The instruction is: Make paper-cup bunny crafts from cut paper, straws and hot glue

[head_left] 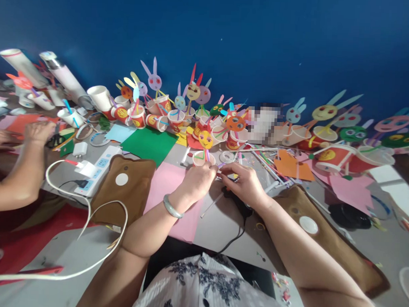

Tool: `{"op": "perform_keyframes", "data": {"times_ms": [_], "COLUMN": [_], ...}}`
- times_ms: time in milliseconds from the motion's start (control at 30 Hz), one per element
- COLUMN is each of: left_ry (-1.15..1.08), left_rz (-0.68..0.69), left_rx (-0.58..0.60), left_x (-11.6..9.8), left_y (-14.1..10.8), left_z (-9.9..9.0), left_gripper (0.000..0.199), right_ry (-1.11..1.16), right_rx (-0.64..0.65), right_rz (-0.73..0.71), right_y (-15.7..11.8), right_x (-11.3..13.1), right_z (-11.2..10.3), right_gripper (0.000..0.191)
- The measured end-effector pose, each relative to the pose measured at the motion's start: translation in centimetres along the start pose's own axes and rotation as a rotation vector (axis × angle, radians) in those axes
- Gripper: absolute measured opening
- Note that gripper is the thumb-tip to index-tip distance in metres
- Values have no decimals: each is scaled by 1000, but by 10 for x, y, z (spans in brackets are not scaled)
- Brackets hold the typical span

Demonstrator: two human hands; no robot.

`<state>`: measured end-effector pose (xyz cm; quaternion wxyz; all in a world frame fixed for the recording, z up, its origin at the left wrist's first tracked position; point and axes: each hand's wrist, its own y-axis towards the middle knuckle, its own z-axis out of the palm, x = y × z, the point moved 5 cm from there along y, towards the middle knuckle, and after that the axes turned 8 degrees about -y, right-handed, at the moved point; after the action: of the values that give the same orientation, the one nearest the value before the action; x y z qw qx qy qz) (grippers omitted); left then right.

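My left hand (199,182), with a bangle on the wrist, is closed with its fingertips pressed together. Opposite it, my right hand (245,184) is curled in a pinch, its fingertips almost meeting the left ones. A small, partly hidden piece sits between them; I cannot make out what it is. Just beyond my left hand stands a paper cup (198,159) bearing an orange paper face (205,139) on coloured strips. Below my right hand lies a black tool with a cord (239,203), partly covered. Pink paper (166,192) lies beside my left wrist.
Paper cups with rabbit-eared faces line the blue wall (208,32). Brown cushion-like pads (136,182) lie on both sides. A power strip (99,170) with white cables, green paper (149,145) and orange paper (293,165) are nearby. Another person's hand (40,132) works at left.
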<state>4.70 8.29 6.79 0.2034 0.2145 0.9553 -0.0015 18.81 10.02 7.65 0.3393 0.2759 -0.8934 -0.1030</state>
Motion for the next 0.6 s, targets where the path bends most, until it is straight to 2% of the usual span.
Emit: {"op": "perform_keyframes", "data": {"times_ms": [100, 233, 600], "left_ry": [-41, -117, -193], "left_rz": [-28, -39, -16], "left_rx": [-12, -45, -122], "left_x": [3, 5, 8], "left_y": [0, 1, 3], "left_z": [-2, -6, -3], "left_gripper": [25, 21, 12], "right_ry": [26, 69, 132], "right_rx": [-9, 95, 151], "right_rz": [85, 187, 278], "right_y": [-1, -1, -1], "right_x": [-5, -10, -15], "right_z": [0, 5, 13], "right_gripper": [17, 23, 36]}}
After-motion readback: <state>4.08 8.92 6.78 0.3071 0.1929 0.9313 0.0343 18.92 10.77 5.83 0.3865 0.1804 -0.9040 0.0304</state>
